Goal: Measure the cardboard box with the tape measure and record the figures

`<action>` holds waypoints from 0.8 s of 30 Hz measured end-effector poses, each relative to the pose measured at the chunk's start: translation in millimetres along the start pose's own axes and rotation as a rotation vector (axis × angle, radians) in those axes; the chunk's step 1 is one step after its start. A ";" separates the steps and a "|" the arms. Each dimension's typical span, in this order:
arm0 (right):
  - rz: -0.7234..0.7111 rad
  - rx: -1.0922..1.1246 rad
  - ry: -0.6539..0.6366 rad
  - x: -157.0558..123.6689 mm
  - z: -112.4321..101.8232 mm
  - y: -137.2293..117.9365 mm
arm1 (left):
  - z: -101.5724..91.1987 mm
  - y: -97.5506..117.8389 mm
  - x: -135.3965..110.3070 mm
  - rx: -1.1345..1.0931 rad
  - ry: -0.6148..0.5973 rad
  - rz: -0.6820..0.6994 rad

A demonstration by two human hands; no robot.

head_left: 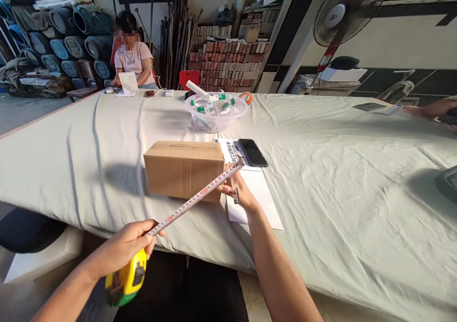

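A tape measure (140,265) with a yellow and green case hangs beneath my left hand (130,243), whose fingers pinch its drawn-out blade. The blade slants up to the right in front of a closed brown cardboard box (182,172). Its free end lies by my right hand (241,191), close to the box's right end. Between the fingers of that hand is a slim, clear pen (234,191). Whether those fingers also touch the box or the blade's end I cannot tell. White paper (255,198) lies under and beside the right hand, with a black phone (253,152) at its top.
Behind the box stands a clear plastic basin (214,122) with several bottles, and orange tape (247,97) beside it. A person (132,60) sits at the far left; another person's hand (441,109) is at the right edge. A pale cloth (339,193) covers the table.
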State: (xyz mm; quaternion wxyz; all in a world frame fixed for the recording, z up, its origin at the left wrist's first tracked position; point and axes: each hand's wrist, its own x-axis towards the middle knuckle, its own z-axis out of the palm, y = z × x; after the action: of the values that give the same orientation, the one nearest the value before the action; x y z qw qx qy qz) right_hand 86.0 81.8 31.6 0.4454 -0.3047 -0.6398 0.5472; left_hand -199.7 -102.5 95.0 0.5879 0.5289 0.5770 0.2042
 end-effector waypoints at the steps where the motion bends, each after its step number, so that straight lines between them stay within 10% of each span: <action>1: 0.009 0.025 -0.027 -1.5 -1.1 -4.1 | -8.5 8.5 0.1 0.075 0.004 -0.014; 15: 0.038 -0.008 -0.149 -7.7 -18.3 -13.7 | -111.2 78.1 14.4 0.349 -0.041 -0.150; 24: 0.030 -0.045 -0.105 -8.5 -19.1 -5.9 | -118.2 95.0 33.6 0.373 -0.055 -0.066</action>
State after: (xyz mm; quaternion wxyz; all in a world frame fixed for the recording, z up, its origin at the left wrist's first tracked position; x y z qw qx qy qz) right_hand 107.3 81.3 35.5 0.3961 -0.2952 -0.6697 0.5544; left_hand -261.8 5.7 187.6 0.5016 0.6150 0.6055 0.0596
